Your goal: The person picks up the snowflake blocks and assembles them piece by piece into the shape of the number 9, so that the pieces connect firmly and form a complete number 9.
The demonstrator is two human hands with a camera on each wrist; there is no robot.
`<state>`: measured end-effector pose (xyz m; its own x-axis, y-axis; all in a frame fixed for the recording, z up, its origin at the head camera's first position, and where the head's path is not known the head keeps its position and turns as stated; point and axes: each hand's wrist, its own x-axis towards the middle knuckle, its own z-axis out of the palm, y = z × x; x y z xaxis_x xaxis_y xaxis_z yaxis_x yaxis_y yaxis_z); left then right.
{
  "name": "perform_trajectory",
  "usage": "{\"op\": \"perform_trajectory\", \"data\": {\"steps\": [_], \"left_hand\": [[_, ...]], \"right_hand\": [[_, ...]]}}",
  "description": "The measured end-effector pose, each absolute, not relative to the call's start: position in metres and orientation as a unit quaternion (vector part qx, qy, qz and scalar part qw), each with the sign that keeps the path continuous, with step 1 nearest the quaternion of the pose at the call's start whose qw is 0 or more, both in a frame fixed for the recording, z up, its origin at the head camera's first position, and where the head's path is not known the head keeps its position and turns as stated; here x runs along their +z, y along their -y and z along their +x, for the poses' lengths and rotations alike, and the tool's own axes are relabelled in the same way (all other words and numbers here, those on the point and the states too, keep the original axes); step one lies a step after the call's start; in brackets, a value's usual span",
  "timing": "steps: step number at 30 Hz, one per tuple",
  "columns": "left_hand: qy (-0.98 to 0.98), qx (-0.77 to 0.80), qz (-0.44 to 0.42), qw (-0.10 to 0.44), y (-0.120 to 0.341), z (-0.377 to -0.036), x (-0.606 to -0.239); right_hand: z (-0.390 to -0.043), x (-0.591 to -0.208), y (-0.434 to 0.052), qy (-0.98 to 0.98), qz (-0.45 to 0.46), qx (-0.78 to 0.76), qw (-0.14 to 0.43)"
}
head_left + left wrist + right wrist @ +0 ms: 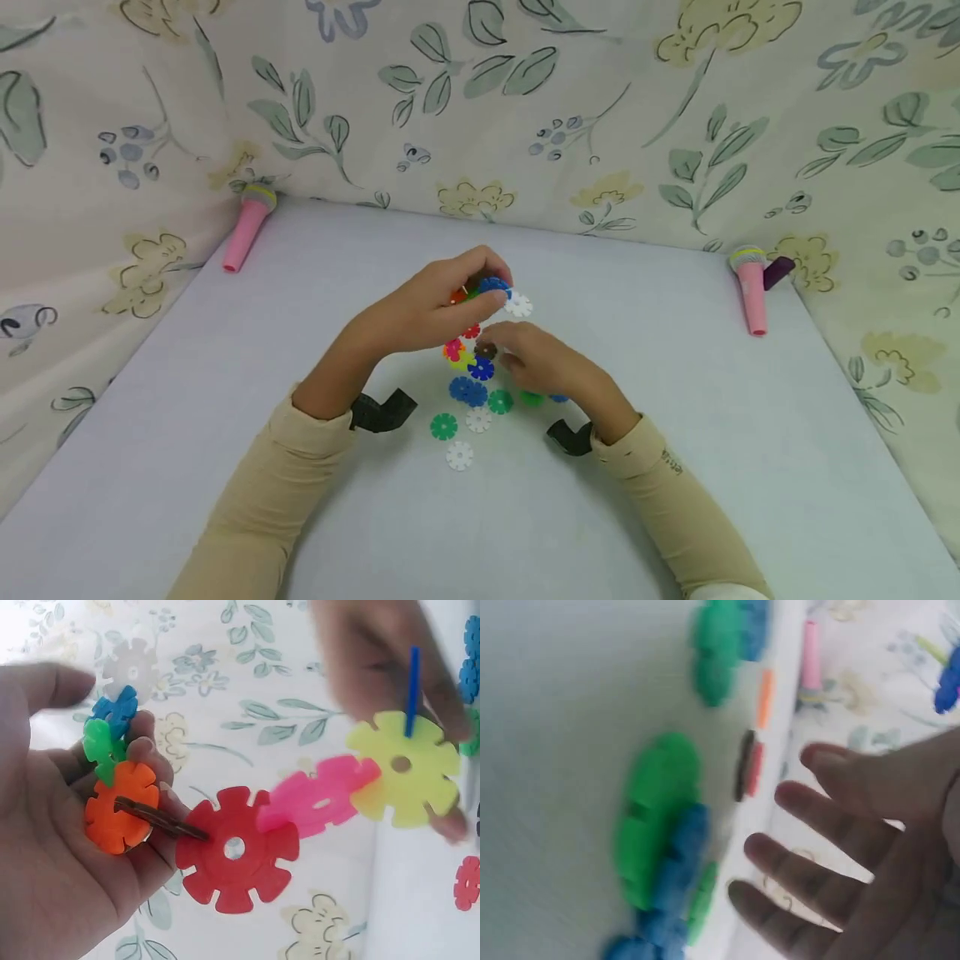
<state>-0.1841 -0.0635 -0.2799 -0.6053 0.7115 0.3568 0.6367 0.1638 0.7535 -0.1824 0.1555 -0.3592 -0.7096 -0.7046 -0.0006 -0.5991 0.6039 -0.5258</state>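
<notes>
The left hand (pixel 423 312) holds a chain of snowflake discs (pixel 232 847) up over the middle of the table (pixel 675 467). The right hand (pixel 551 362), fingers loose and spread, touches its yellow disc (pixel 405 769).

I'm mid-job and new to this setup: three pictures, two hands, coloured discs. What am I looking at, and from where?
There is no machine here: a person works with bare hands. The big picture comes from a camera on the head, looking down at a pale table fenced by flowered cloth. The other two come from cameras strapped to the wrists.

The left hand grips a chain of slotted plastic discs; the left wrist view shows the orange disc in its fingers, joined to a red disc, then pink and yellow ones. The right hand reaches toward the chain; its wrist view shows spread fingers holding nothing.

Loose discs lie on the table, and a pink toy microphone lies in each far corner.
</notes>
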Motion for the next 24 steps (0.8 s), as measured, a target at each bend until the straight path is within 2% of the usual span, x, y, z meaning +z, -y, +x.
{"op": "perform_trajectory", "data": {"steps": [3, 5, 11, 19, 22, 24], "left_hand": [[-0.766, 0.456, 0.452, 0.037, 0.062, -0.185, -0.28], [-0.77, 0.445, 0.456, 0.032, 0.061, -0.186, -0.28], [-0.776, 0.429, 0.462, 0.021, 0.06, -0.185, -0.28], [-0.772, 0.43, 0.469, 0.007, 0.06, -0.185, -0.282], [-0.779, 0.428, 0.459, 0.01, 0.061, -0.186, -0.283], [-0.787, 0.43, 0.441, 0.021, 0.062, -0.186, -0.282]], "right_hand": [[-0.18, -0.366, -0.15, -0.9, -0.386, -0.17, 0.109], [-0.177, -0.365, -0.148, -0.915, -0.361, -0.139, 0.112], [-0.173, -0.363, -0.145, -0.935, -0.286, -0.159, 0.132], [-0.175, -0.361, -0.148, -0.935, -0.272, -0.178, 0.144], [-0.174, -0.352, -0.152, -0.925, -0.275, -0.228, 0.127], [-0.172, -0.343, -0.157, -0.911, -0.274, -0.295, 0.09]]}}
